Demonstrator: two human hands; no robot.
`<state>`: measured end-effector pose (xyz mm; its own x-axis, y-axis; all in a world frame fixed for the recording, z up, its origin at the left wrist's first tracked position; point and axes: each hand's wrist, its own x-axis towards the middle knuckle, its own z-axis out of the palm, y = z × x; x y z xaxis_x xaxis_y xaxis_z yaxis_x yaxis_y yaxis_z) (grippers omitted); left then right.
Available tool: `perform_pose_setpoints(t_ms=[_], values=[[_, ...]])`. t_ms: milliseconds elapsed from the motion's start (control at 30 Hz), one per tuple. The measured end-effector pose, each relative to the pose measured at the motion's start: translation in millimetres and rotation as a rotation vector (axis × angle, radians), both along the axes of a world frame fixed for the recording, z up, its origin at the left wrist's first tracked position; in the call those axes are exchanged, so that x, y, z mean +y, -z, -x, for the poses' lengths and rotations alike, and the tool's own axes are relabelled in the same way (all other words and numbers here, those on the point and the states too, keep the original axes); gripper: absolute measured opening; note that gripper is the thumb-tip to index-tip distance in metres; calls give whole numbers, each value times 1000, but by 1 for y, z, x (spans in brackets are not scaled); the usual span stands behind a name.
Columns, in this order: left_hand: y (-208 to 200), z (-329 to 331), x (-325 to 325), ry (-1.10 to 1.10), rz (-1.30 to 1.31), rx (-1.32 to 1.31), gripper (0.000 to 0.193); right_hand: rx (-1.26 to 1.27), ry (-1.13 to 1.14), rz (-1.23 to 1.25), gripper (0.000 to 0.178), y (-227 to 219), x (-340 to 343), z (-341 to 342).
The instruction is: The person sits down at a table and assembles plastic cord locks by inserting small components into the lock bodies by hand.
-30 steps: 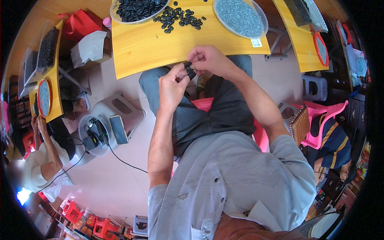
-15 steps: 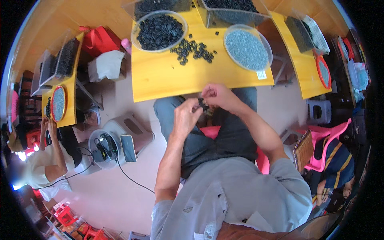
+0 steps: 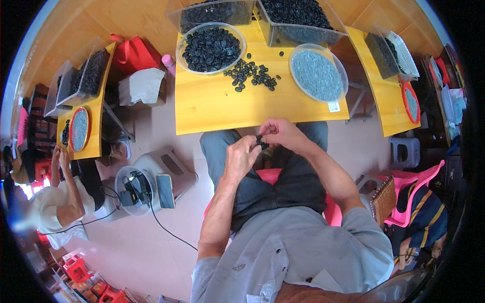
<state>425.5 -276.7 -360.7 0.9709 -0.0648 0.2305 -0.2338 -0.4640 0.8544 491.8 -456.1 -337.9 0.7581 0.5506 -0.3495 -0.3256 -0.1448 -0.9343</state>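
Observation:
Above my lap, just off the table's near edge, my left hand (image 3: 240, 156) pinches a small black plastic part (image 3: 261, 143). My right hand (image 3: 283, 134) meets it there, fingertips pressed together at the part; whether they hold something tiny, I cannot make out. On the yellow table (image 3: 212, 113) lies a loose scatter of black oval parts (image 3: 247, 74). Behind them to the left is a round clear tub of black parts (image 3: 212, 49). To the right, a round clear tray holds many small silvery metal pieces (image 3: 317, 74).
Clear bins (image 3: 298, 35) heaped with black parts line the table's back. A grey stool (image 3: 169, 169) with a phone (image 3: 165, 191) and a bucket of chargers (image 3: 134, 189) stand at my left. A co-worker (image 3: 63, 202) sits far left; another person (image 3: 424, 212) is at right.
The view has shifted a little, so table and hands sit lower in the picture. My right fingertips have come closer to the black part in my left hand.

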Motion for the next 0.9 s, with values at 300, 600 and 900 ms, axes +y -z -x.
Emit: perform_pose_setpoints(t_ms=[300, 600, 900], values=[[-7, -7, -2, -77, 103, -57, 19, -9, 49, -5, 13, -13, 0, -6], [-6, -4, -3, -18, 69, -60, 25, 19, 78, -26, 11, -6, -4, 4], [-3, 1, -5, -34, 20, -89, 16, 43, 66, -27, 9, -6, -4, 6]])
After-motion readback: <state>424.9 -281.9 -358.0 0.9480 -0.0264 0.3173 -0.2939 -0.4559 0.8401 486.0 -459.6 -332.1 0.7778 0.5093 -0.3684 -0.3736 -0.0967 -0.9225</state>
